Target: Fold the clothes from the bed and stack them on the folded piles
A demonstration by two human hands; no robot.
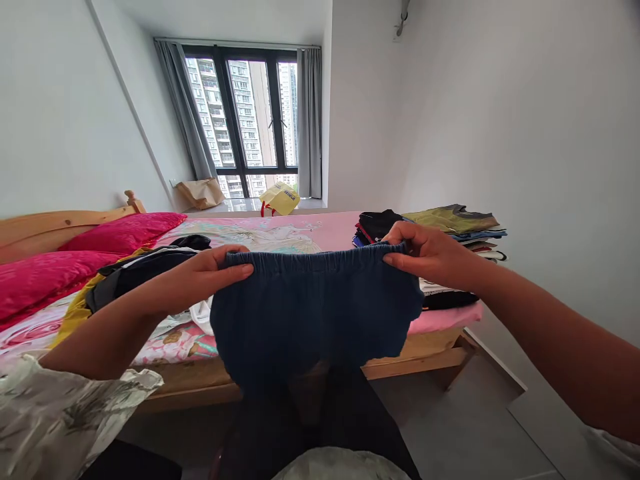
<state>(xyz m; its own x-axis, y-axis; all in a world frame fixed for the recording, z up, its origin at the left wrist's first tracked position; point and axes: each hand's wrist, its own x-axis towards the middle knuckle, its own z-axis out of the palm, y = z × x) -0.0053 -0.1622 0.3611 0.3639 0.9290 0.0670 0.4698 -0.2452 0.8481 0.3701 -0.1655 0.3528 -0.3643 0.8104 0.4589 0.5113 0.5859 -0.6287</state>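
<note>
A pair of dark blue shorts (pixel 315 307) with a gathered elastic waistband hangs stretched out in front of me. My left hand (pixel 220 270) pinches one end of the waistband between thumb and fingers. At the opposite end, my right hand (pixel 420 257) grips the waistband the same way. The shorts hang down over the near edge of the bed and hide part of it. Behind my right hand stand stacks of folded clothes (pixel 455 220). Beyond my left hand lies a loose heap of dark and yellow clothes (pixel 145 270).
The wooden-framed bed (pixel 415 370) has a pink patterned sheet (pixel 320 227) and red pillows (pixel 120 233). On the windowsill are a brown paper bag (pixel 203 193) and a yellow bag (pixel 280 198). A white wall (pixel 500 120) rises at the right.
</note>
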